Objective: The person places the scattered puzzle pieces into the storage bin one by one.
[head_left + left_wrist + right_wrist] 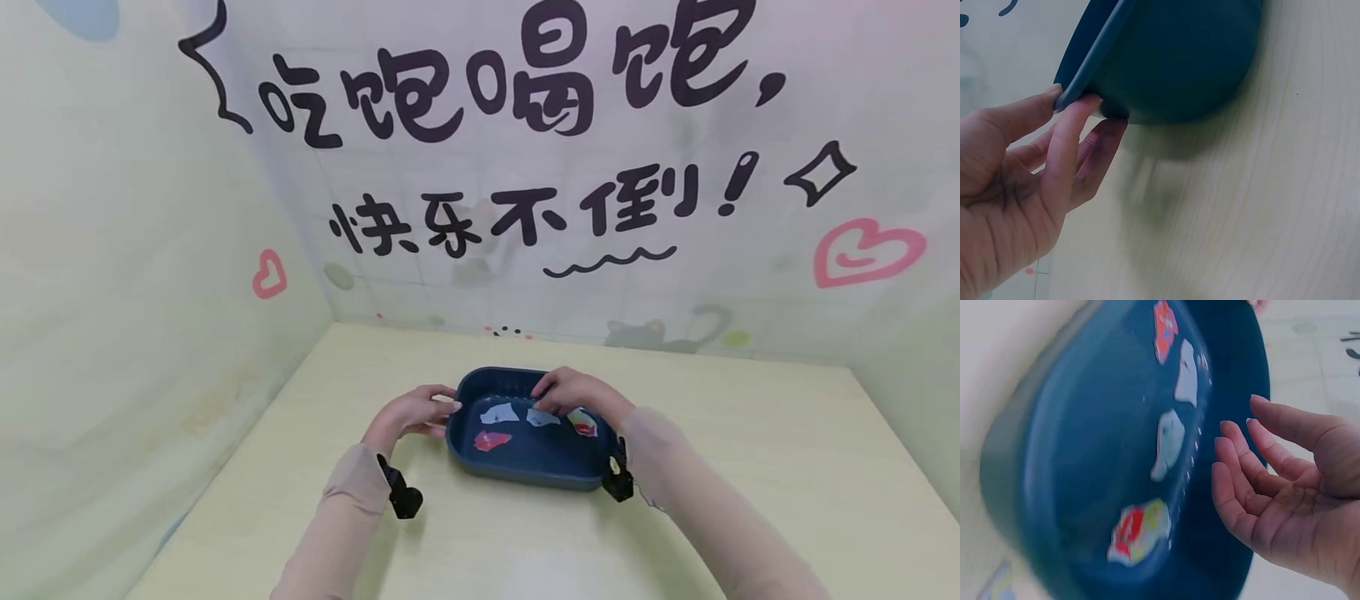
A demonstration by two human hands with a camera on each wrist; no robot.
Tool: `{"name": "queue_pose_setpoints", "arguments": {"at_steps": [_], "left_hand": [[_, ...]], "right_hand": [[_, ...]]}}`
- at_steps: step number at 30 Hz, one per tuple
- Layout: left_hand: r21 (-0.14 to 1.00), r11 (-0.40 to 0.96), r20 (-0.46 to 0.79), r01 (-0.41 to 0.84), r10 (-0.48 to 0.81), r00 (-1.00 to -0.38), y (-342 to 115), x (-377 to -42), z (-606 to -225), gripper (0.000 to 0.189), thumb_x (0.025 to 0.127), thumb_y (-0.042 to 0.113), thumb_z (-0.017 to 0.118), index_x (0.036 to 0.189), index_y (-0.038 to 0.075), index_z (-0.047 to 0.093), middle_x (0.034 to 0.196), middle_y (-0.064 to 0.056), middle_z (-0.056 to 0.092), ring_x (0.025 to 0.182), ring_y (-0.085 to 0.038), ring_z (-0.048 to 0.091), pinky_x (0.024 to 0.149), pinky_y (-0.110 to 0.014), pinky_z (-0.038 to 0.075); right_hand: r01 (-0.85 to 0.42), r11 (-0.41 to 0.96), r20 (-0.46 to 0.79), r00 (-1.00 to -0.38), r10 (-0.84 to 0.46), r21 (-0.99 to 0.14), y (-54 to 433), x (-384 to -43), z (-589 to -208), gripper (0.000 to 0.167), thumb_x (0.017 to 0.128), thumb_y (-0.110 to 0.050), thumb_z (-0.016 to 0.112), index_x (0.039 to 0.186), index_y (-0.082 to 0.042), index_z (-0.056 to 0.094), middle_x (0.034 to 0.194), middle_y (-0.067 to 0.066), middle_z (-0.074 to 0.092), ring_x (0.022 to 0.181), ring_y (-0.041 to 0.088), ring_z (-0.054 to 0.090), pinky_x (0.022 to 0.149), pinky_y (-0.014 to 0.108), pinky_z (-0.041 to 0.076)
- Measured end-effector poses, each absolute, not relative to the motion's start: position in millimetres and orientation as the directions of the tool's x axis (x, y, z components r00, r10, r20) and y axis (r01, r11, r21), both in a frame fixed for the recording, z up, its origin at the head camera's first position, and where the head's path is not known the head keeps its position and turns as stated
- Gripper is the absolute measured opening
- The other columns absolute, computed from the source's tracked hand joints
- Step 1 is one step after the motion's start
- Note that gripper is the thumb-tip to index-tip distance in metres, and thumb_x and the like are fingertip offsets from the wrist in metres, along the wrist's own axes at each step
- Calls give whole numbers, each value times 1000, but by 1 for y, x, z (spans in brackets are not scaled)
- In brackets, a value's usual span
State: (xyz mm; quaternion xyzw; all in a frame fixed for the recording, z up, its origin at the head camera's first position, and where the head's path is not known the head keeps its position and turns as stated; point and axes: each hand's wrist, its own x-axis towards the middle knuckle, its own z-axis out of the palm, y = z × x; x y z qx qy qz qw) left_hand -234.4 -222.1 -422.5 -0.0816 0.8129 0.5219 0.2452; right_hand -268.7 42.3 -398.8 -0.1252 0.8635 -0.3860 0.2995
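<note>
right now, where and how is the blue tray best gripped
The blue tray is probably best pinched by its rim at the right end, coming from the right with the right hand, thumb inside, fingers outside. Its raised wall gives an edge to pinch, and the left hand pinches the opposite end, so this should keep it level.
</note>
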Motion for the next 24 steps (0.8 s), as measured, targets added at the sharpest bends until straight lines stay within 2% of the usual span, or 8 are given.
{"name": "queue_pose_setpoints", "arguments": {"at_steps": [9,14,18,24], "left_hand": [[812,430,-488,-395,129,-863,-227,-235,-422,42,93,18,53,131,4,43,118,-18,58,103,-25,61,72,-29,56],[808,433,-496,-399,135,-858,-226,-235,-422,43,93,18,54,131,4,43,119,-18,57,103,-24,61,72,-29,56],[798,442,-507,-411,121,-854,-224,-235,-421,43,92,19,54,132,6,43,120,-18,57,104,-24,61,72,-29,56],[797,448,-509,-405,138,-849,-222,-236,-419,44,93,19,52,133,4,40,121,-19,56,107,-26,59,73,-28,56]], "right_hand": [[56,655,-423,-805,-417,-753,82,-275,-391,38,89,-16,59,121,3,51,104,14,65,99,30,61,85,39,52],[90,638,-421,-819,-390,-764,109,-275,-390,39,89,-18,58,121,4,50,110,20,63,96,25,63,83,36,53],[96,625,-404,-835,-373,-775,129,-275,-389,42,88,-21,59,121,5,49,110,21,63,94,22,63,84,39,53],[114,629,-405,-848,-342,-769,156,-270,-391,44,88,-20,59,121,7,47,109,22,62,99,30,60,85,39,52]]}}
